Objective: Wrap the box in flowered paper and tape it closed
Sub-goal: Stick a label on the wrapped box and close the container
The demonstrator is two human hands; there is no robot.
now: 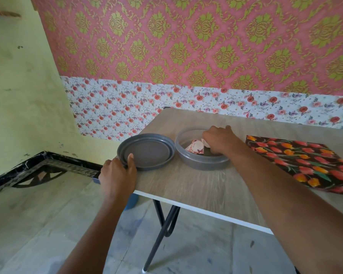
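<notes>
A sheet of black paper printed with red and orange tulips (305,163) lies flat on the right side of the table. A round grey container (202,164) stands open at the table's middle, with a small white-and-pink wrapped piece (195,147) inside. My right hand (220,139) reaches down into the container beside that piece; its fingertips are hidden, so I cannot tell whether they hold anything. The container's grey lid (147,153) lies to its left. My left hand (117,175) grips the lid's near edge, thumb on top of the rim. No plain box shows.
The wood-grain folding table (186,186) has its near-left corner by my left hand and black metal legs (166,220) below. Flowered and pink patterned paper covers the wall (186,56) behind. A blue object (132,201) sits partly hidden under the table edge.
</notes>
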